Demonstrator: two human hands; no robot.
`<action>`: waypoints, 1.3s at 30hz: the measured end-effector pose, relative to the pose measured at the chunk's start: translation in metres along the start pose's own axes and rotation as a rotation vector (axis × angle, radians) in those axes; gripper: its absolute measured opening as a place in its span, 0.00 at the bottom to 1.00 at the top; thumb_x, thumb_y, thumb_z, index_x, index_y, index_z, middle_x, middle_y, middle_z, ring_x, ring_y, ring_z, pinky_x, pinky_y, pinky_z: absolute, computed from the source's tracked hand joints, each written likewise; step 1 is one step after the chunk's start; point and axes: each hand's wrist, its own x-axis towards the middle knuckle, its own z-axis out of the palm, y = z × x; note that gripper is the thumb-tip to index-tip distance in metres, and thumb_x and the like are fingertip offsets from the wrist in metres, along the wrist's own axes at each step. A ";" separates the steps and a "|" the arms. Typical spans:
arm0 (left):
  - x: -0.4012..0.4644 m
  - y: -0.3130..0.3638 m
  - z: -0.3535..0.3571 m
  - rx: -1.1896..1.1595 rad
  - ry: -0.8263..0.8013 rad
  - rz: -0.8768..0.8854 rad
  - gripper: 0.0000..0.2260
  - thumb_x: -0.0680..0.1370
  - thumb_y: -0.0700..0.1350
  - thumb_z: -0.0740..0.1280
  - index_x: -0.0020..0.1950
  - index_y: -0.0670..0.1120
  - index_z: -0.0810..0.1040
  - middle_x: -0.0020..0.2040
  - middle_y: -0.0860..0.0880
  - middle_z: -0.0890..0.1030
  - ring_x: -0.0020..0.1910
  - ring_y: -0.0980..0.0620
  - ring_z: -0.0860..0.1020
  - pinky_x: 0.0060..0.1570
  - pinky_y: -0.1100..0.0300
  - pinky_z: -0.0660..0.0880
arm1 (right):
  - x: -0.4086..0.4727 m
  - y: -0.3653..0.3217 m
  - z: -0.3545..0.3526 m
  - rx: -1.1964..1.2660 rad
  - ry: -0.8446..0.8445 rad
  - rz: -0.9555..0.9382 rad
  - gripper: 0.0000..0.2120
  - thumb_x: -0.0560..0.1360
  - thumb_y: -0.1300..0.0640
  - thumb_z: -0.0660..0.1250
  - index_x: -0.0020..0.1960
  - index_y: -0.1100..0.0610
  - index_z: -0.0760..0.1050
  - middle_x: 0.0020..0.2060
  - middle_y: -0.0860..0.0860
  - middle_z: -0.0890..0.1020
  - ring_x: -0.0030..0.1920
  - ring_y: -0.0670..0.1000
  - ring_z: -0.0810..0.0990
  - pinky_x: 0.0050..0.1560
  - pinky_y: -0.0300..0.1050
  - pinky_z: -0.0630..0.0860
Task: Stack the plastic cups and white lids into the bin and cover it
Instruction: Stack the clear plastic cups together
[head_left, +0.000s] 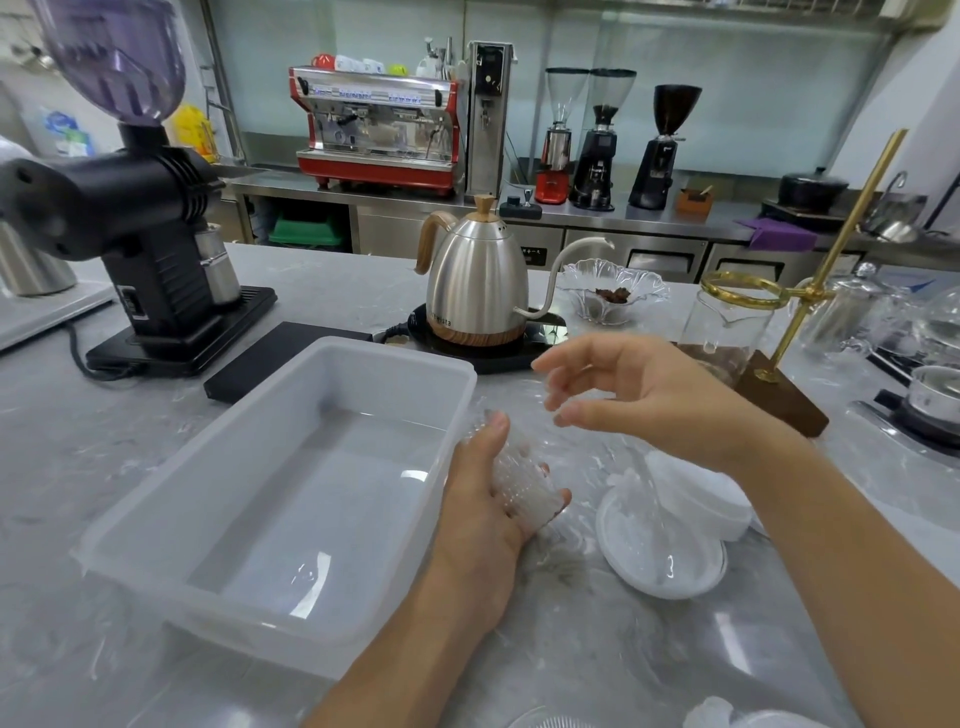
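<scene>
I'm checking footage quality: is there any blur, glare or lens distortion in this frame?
Head view: the right hand and the clear cup gripped by the left hand are motion-blurred; glare streaks mark the bin floor; wide-angle distortion bends the grinder and frame edges.

Both forearms bare, no sleeves showing, no watch or rings on the left hand (485, 512) or right hand (644, 387).

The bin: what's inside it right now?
Nothing shows inside the bin; its floor holds only glare. The left hand holds a clear cup outside its right wall, and the white lids lie on the counter.
</scene>
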 end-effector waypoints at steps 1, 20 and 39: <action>0.001 -0.001 -0.001 0.014 -0.005 0.005 0.17 0.73 0.55 0.73 0.57 0.47 0.81 0.51 0.43 0.80 0.50 0.47 0.81 0.54 0.42 0.82 | 0.000 0.001 0.001 -0.004 -0.010 -0.004 0.17 0.73 0.65 0.73 0.59 0.51 0.80 0.51 0.54 0.83 0.54 0.52 0.83 0.59 0.54 0.80; 0.009 -0.007 -0.009 0.129 -0.111 0.058 0.30 0.75 0.61 0.69 0.70 0.44 0.74 0.67 0.40 0.81 0.64 0.40 0.81 0.66 0.34 0.73 | -0.003 -0.005 0.012 -0.041 -0.229 0.022 0.14 0.72 0.65 0.75 0.57 0.60 0.81 0.51 0.50 0.84 0.55 0.53 0.83 0.58 0.57 0.80; 0.008 -0.006 -0.009 0.040 -0.055 -0.042 0.33 0.63 0.59 0.78 0.63 0.45 0.76 0.59 0.40 0.78 0.56 0.38 0.80 0.50 0.42 0.82 | -0.010 -0.011 -0.013 -0.555 -0.270 0.182 0.24 0.68 0.42 0.77 0.62 0.41 0.76 0.58 0.37 0.79 0.59 0.38 0.77 0.66 0.47 0.74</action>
